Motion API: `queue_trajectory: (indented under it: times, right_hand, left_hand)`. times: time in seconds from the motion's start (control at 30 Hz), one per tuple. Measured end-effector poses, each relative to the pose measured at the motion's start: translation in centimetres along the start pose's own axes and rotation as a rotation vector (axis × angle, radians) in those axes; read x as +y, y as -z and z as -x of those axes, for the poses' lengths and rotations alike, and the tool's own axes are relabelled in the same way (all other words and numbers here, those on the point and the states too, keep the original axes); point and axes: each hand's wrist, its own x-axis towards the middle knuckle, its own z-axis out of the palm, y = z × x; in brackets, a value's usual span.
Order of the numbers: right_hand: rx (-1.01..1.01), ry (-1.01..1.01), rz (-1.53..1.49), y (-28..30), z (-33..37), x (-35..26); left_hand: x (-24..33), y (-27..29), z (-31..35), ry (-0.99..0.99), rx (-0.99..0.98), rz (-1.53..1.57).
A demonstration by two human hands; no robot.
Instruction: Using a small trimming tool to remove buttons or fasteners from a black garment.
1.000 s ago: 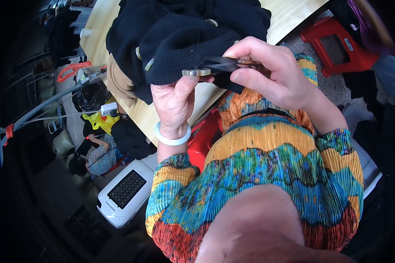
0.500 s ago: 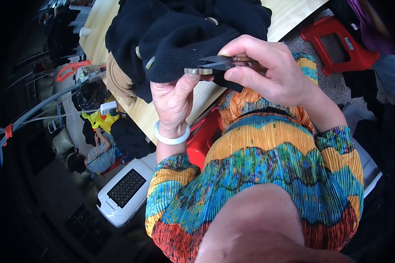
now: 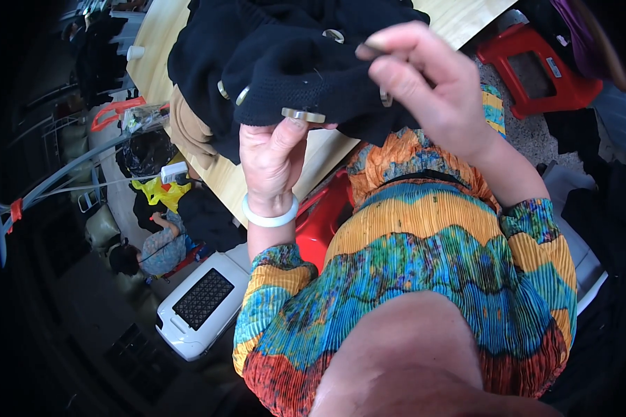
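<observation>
A black knitted garment (image 3: 285,76) with several pale shiny buttons spreads over the table. My left hand (image 3: 275,156), a white bangle on its wrist, pinches the garment's edge, thumb against a button (image 3: 303,115) seen nearly edge-on. My right hand (image 3: 431,90) is raised over the garment's right part, thumb and forefinger nearly together. Something small and dark shows at those fingertips; the blades of the thread snips seen earlier do not show. Another button (image 3: 386,97) lies just below that hand. A fine loose thread stands on the knit near the middle.
Beneath the garment is a pale wooden table (image 3: 459,28), with tan cloth (image 3: 188,128) at its left edge. A red plastic stool (image 3: 535,69) stands at right. On the left are a white box with a dark grille (image 3: 202,302), a yellow bag (image 3: 161,193) and another person (image 3: 161,247).
My right hand has moved up and turned away from the button, and the snips' blades have gone from sight. My left hand still grips the garment, its button slightly tilted and shifted left.
</observation>
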Motion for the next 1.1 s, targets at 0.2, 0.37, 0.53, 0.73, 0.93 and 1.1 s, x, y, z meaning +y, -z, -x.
queue_trajectory:
  times: [0.2, 0.37, 0.53, 0.73, 0.93, 1.1]
  right_hand:
    - [-0.008, -0.146, 0.034, 0.5, -1.5, -0.7]
    - [-0.153, 0.05, -0.153, -1.4, -1.5, -0.1]
    - [-0.002, -0.248, 0.028, -1.1, -3.0, -0.2]
    - [-0.069, -0.324, -0.207, -1.3, -1.6, 0.5]
    - [-0.259, -0.199, -0.28, -0.8, -1.4, 1.5]
    - [-0.162, -0.297, -0.469, -1.6, -1.6, 1.4]
  left_hand:
    - [0.4, 0.4, 0.5, 0.038, -0.056, 0.198]
    - [0.0, 0.2, 0.0, 0.104, -0.049, 0.303]
    - [0.1, 2.1, -0.2, 0.216, -0.164, 0.546]
    - [0.0, 2.0, -1.1, 0.256, -0.178, 0.645]
    - [1.6, 1.6, -3.0, 0.256, -0.243, 0.625]
    - [1.2, 0.8, -3.7, 0.207, -0.032, 0.515]
